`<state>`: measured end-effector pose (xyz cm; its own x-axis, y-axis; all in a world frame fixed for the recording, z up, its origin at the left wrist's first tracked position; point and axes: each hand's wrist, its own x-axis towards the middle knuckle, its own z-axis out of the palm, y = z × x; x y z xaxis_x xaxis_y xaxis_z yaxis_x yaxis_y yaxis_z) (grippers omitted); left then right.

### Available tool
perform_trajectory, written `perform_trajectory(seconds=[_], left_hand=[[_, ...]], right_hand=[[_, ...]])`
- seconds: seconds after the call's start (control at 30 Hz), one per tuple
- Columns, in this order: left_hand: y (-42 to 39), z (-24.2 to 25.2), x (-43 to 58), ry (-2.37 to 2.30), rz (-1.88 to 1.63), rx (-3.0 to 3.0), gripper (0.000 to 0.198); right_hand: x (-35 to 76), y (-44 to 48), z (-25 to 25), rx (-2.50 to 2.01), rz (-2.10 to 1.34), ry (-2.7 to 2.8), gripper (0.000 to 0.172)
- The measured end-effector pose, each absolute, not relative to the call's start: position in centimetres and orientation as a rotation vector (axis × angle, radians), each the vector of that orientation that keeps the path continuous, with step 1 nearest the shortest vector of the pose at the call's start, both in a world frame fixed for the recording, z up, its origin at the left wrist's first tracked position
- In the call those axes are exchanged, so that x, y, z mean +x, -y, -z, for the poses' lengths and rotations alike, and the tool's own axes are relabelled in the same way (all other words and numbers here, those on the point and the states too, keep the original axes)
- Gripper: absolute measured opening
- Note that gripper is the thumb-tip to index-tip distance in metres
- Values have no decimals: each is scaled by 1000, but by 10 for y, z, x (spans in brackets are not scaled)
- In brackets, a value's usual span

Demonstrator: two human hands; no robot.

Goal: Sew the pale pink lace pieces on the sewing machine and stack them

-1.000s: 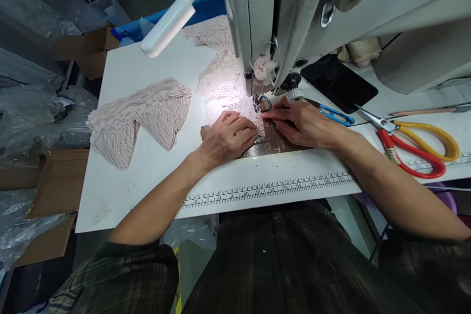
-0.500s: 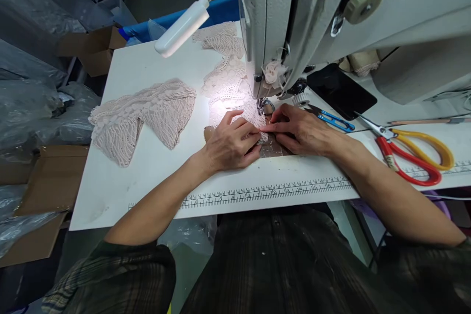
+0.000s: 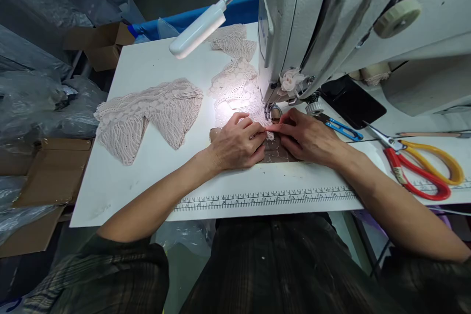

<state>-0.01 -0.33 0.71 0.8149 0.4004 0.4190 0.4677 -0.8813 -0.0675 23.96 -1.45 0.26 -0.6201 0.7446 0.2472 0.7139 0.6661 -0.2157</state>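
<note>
A piece of pale pink lace (image 3: 241, 100) lies under the presser foot (image 3: 273, 112) of a sewing machine (image 3: 283, 24), lit by its lamp. With bent fingers, my left hand (image 3: 239, 142) presses on the near part of the lace, closed over its edge. My right hand (image 3: 309, 135) pinches the lace between thumb and forefinger just right of the foot. The fingertips of both hands nearly meet in front of the needle area. Beneath them is a brown, scuffed machine plate (image 3: 275, 152). The lace edge under my fingers is mostly hidden.
More folded lace (image 3: 150, 113) lies on the left of the white table (image 3: 147, 181). Blue thread snips (image 3: 344, 129), a black phone (image 3: 353, 100) and red-and-yellow scissors (image 3: 419, 162) lie to the right. A lamp (image 3: 198, 29) hangs above. Cardboard boxes (image 3: 99, 46) stand left.
The view has shifted, so the machine and table things appear farther right. Both hands stay on the lace by the presser foot, with only slight finger movement.
</note>
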Motion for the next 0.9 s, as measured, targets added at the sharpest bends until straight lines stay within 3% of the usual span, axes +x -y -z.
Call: perform_trajectory(seconds=[0.9], left_hand=[[-8,-10,1,778,385,-2860,36]], right_hand=[[238,20,-7,-1298,-144,2565,41]])
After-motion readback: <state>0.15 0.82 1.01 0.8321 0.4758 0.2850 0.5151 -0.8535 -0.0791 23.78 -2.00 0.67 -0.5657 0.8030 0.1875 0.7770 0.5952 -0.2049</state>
